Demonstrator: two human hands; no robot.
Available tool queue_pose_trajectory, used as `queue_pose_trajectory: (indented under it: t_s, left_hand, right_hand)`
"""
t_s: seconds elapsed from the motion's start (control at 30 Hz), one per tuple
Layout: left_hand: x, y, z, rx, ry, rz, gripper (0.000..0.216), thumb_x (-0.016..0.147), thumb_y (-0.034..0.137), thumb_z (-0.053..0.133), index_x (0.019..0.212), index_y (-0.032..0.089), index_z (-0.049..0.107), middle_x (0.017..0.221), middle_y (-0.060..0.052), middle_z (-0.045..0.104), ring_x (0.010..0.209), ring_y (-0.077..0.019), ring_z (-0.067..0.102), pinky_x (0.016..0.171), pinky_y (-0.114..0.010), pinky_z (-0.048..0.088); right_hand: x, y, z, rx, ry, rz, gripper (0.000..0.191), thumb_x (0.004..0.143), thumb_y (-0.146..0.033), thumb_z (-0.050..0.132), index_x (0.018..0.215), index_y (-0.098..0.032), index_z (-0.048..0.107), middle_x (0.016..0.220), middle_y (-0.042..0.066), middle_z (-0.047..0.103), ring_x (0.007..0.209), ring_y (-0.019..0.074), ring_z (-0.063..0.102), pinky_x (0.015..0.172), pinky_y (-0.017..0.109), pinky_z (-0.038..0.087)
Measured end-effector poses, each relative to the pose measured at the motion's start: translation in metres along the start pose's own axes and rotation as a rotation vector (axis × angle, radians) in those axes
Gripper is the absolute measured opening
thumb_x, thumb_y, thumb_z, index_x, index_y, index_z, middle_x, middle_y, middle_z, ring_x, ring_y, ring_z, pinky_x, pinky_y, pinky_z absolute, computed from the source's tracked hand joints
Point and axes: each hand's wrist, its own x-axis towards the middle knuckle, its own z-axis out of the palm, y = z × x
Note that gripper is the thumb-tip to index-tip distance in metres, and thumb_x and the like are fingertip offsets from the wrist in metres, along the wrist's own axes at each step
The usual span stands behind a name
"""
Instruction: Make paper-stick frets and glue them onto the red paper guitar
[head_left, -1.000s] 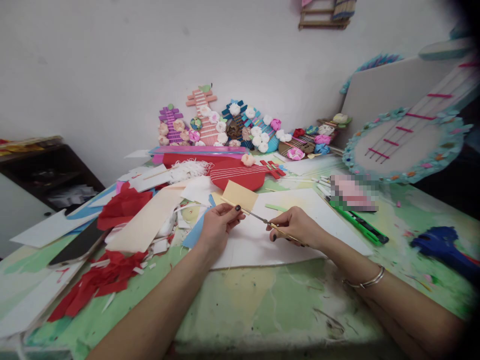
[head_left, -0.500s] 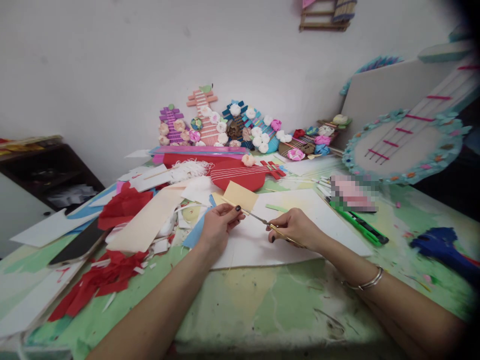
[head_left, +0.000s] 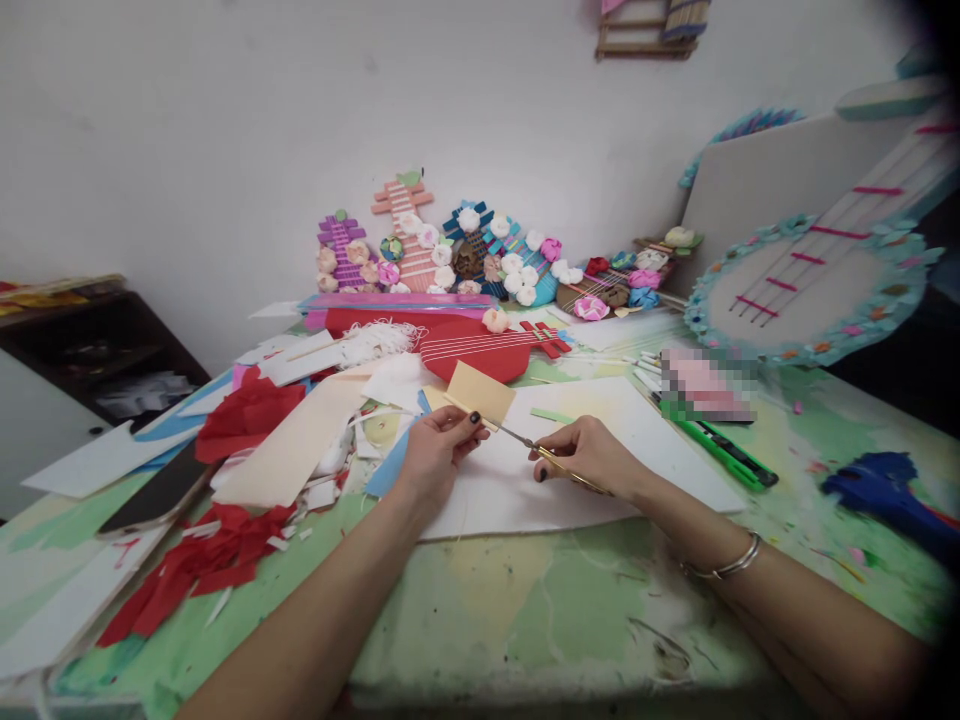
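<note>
My left hand [head_left: 433, 452] pinches the lower edge of a small cream-yellow card [head_left: 480, 391], holding it tilted above a large white sheet [head_left: 570, 480] on the table. My right hand [head_left: 589, 452] is closed around small gold-handled scissors [head_left: 534, 447], whose thin blades point left and meet the card's edge by my left thumb. Both wrists rest near the white sheet. A silver bangle [head_left: 721, 565] sits on my right forearm.
Red paper scraps [head_left: 240, 415], cream and white sheets and a dark phone [head_left: 154, 495] crowd the left. A red paper guitar [head_left: 480, 345] and small flowered guitar models [head_left: 420, 245] line the wall. A green utility knife [head_left: 720, 450], a blue glue gun [head_left: 889, 500] and a large round board [head_left: 810, 290] lie right.
Almost nothing has moved. My right hand with the scissors has shifted a touch to the left toward the card; my left hand keeps its pinch.
</note>
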Motion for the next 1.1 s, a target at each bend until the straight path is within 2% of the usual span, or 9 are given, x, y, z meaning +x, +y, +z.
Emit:
queue_pose_trajectory:
  t_s: [0.17, 0.3, 0.53, 0.83, 1.1]
  left_hand:
    - [-0.002, -0.002, 0.001, 0.024, -0.036, 0.017, 0.027, 0.051, 0.021, 0.08, 0.068, 0.012, 0.061, 0.057, 0.0, 0.064, 0.054, -0.0088, 0.058, 0.058, -0.02, 0.044]
    - [-0.005, -0.003, 0.003, 0.035, -0.07, 0.005, 0.03, 0.053, 0.021, 0.08, 0.076, 0.013, 0.062, 0.06, 0.0, 0.065, 0.055, -0.009, 0.06, 0.059, -0.02, 0.045]
    - [-0.006, -0.004, 0.006, 0.034, -0.076, 0.008, 0.034, 0.051, 0.022, 0.081, 0.079, 0.014, 0.063, 0.061, 0.0, 0.065, 0.055, -0.0092, 0.059, 0.06, -0.021, 0.046]
    - [-0.007, -0.002, 0.005, 0.04, -0.109, 0.003, 0.03, 0.054, 0.019, 0.079, 0.081, 0.012, 0.067, 0.06, -0.001, 0.065, 0.054, -0.0087, 0.058, 0.058, -0.02, 0.046]
    - [-0.009, -0.001, 0.007, 0.041, -0.137, -0.009, 0.029, 0.056, 0.019, 0.078, 0.082, 0.013, 0.068, 0.059, -0.001, 0.064, 0.055, -0.0086, 0.057, 0.059, -0.02, 0.045]
  right_hand:
    - [0.0, 0.001, 0.002, 0.014, -0.002, 0.023, 0.036, 0.063, -0.044, 0.066, 0.08, -0.013, 0.074, 0.045, -0.005, 0.039, 0.045, 0.0058, 0.025, 0.041, 0.021, 0.017]
    - [0.001, 0.003, 0.005, -0.033, 0.034, -0.011, 0.038, 0.06, -0.047, 0.069, 0.076, -0.013, 0.074, 0.046, -0.005, 0.035, 0.049, 0.0067, 0.025, 0.043, 0.022, 0.018]
    - [-0.001, -0.001, 0.01, -0.056, 0.061, -0.061, 0.037, 0.061, -0.049, 0.068, 0.069, -0.013, 0.074, 0.046, -0.005, 0.037, 0.051, 0.0073, 0.028, 0.047, 0.022, 0.024]
    - [-0.002, -0.004, 0.015, -0.096, 0.113, -0.082, 0.04, 0.063, -0.05, 0.066, 0.065, -0.011, 0.072, 0.046, -0.005, 0.029, 0.051, 0.0075, 0.024, 0.045, 0.022, 0.02]
    - [-0.001, -0.004, 0.017, -0.058, 0.116, -0.06, 0.036, 0.063, -0.048, 0.067, 0.069, -0.012, 0.074, 0.046, -0.005, 0.032, 0.052, 0.0081, 0.027, 0.046, 0.022, 0.022]
